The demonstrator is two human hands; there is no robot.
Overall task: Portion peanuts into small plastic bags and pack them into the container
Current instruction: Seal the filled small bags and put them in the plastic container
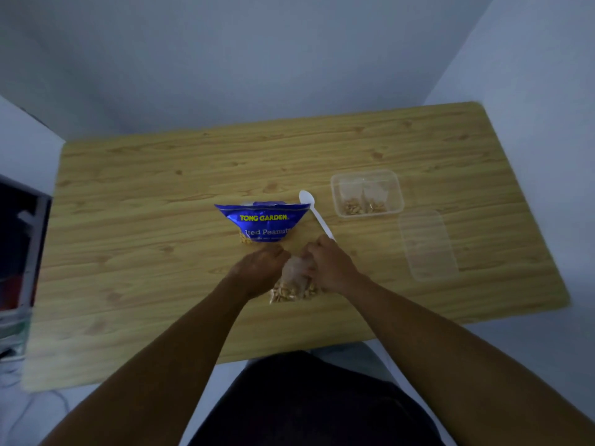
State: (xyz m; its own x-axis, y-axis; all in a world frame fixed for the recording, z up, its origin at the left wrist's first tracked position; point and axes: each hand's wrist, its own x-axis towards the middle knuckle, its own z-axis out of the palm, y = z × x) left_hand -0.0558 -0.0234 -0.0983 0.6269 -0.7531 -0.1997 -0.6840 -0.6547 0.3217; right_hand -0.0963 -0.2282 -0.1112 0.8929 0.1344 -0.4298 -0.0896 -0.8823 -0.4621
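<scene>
At frame centre, the left hand (262, 267) and right hand (328, 263) both pinch the twisted neck of a small clear plastic bag of peanuts (294, 284) lying on the light wooden table (145, 220); the clear rectangular plastic container (367, 193) sits upper right, holding two filled bags

We find the wooden table (128, 220) bare across its whole left half and along the far edge, so a hand passes freely there. In the middle, the blue peanut packet (262, 222) stands just beyond both hands, with the white spoon (317, 215) lying just right of it. Further right, the clear container (367, 193) and its lid (428, 244) block the way, leaving only narrow lanes between.
</scene>
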